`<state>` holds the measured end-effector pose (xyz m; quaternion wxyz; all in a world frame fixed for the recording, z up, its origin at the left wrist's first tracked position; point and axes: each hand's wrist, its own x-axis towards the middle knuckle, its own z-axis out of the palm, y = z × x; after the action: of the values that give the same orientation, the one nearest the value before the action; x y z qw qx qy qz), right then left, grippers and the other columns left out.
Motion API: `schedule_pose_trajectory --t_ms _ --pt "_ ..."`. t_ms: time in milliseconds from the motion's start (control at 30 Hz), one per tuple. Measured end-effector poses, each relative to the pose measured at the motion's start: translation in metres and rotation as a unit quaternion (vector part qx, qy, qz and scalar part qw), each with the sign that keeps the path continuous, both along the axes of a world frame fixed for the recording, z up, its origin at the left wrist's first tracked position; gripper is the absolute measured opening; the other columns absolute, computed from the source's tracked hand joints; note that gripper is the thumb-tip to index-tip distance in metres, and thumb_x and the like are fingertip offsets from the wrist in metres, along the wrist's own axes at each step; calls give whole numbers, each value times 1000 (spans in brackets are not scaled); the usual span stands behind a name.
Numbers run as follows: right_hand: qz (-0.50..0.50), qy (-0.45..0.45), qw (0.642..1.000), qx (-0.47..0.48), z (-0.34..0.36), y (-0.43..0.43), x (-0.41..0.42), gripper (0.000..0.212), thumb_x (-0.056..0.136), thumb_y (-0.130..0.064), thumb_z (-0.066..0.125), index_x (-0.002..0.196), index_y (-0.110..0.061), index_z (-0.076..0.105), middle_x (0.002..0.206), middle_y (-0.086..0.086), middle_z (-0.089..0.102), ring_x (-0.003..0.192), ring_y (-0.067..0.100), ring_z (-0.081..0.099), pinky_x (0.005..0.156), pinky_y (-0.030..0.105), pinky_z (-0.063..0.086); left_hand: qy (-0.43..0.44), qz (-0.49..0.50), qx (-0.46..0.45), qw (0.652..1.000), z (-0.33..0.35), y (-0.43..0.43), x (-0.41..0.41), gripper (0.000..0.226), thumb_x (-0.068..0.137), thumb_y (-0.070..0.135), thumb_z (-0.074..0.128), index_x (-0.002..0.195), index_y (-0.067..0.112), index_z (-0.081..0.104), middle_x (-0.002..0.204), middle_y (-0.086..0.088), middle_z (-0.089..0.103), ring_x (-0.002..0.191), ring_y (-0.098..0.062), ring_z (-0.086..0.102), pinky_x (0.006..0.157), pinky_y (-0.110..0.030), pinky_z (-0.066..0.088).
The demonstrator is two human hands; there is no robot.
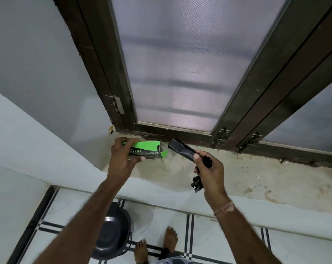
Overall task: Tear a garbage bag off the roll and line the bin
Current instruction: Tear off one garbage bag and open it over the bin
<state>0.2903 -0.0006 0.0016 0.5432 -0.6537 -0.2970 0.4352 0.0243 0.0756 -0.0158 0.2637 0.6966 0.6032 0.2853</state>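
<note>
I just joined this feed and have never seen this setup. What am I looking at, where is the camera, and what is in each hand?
There is no machine here: a person works with bare hands. The single picture comes from a wide-angle camera worn on the head, looking forward and down, so the arms reach in from the bottom edge.

The left hand holds a green and black box of garbage bags, its end flap open. The right hand grips a black roll of bags, with loose black plastic hanging below the fist. Both are held over a stained window ledge, in front of a dark-framed window with frosted glass.

On the tiled floor below, by the person's bare feet, stands a dark bin. It appears unlined.
</note>
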Motion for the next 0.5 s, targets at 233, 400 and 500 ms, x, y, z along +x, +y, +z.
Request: schedule_pose_trajectory --t_ms 233,400,500 --pt "88 -52 995 12 12 -3 2 16 98 -24 70 109 -31 78 64 4 59 41 28 51 39 34 51 -52 26 14 998 2 1 -3 55 77 47 76 128 32 62 126 1 43 120 -30 51 99 -34 46" --pt "120 -127 984 39 15 -1 8 18 97 -13 71 109 -22 79 66 -18 66 50 5 55 46 18 49 -39 34 18 999 8 2 -3 54 79 39 80 129 24 64 133 -10 46 124 -32 49 99 -28 42" --pt "135 -172 973 68 17 3 11 21 94 -6 72 109 -19 80 81 -23 71 68 3 63 61 22 56 -22 2 36 999 10 1 -1 51 80 23 85 127 18 66 136 -13 48 129 -31 45 98 -13 32"
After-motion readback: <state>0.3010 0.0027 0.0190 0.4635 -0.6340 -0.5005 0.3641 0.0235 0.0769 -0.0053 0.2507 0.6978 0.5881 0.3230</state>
